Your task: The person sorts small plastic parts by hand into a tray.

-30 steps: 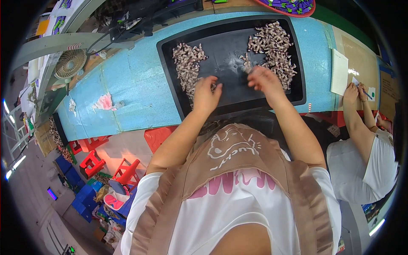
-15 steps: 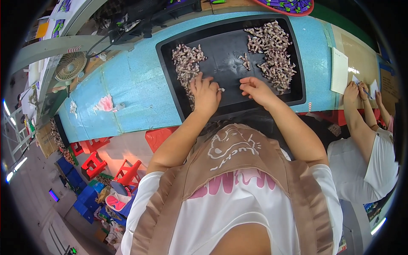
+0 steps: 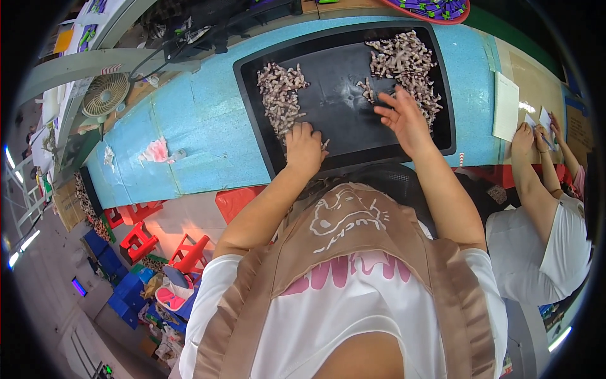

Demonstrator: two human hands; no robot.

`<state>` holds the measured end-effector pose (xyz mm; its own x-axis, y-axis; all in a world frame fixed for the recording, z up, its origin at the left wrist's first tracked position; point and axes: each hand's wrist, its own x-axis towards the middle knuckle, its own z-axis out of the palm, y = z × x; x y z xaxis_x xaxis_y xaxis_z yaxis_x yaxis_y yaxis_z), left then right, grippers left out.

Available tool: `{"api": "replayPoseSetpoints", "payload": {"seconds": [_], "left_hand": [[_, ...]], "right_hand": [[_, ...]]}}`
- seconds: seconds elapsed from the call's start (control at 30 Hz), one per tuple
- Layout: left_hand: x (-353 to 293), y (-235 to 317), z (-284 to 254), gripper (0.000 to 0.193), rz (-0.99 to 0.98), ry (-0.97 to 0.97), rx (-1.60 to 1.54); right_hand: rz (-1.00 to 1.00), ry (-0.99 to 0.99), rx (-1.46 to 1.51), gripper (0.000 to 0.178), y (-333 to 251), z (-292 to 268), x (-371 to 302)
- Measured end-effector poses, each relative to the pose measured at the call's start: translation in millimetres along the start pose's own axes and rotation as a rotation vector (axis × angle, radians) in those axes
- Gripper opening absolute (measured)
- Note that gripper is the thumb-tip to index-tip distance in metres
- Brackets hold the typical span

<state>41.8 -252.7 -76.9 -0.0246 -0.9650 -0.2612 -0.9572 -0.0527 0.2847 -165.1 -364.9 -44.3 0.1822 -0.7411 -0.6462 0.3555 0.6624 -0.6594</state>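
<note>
A black rectangular tray (image 3: 353, 129) lies in front of me, holding small knobbly pieces mottled white and dark purple-brown. One heap of pieces (image 3: 281, 95) runs down its left side, and a larger heap (image 3: 407, 60) fills the right. My left hand (image 3: 304, 150) is at the near end of the left heap, fingers bent down and drawn together; its fingertips are mostly hidden. One small piece (image 3: 325, 144) shows beside its thumb side. Over the near edge of the right heap, my right hand (image 3: 406, 123) is open with fingers apart, close to a small cluster of pieces (image 3: 365, 90).
The tray rests on a light-blue tabletop (image 3: 208, 126). A crumpled pink-stained tissue (image 3: 156, 150) and a fan (image 3: 105, 96) are at left. Behind stands a red basin (image 3: 466, 12) of purple-green items. A white notepad (image 3: 505, 106) lies at right, near other people's hands (image 3: 524, 136).
My right hand has moved right and away from me, toward the right heap, its fingers spreading. My left hand's fingers have bent in, and the small piece beside it is nearer me.
</note>
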Motion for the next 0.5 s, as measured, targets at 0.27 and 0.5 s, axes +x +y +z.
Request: {"api": "replayPoseSetpoints", "payload": {"seconds": [0.27,0.5], "left_hand": [[7.8,4.4,14.6,0.028,0.053,-0.090,0.091],[22.0,17.6,6.4,0.017,-0.304,-0.009,-1.325]], "right_hand": [[0.204,-0.181,-0.506,0.034,25.7,-6.1,3.8],[0.149,-0.442,-0.720,0.040,43.3,1.1,-10.0]]}}
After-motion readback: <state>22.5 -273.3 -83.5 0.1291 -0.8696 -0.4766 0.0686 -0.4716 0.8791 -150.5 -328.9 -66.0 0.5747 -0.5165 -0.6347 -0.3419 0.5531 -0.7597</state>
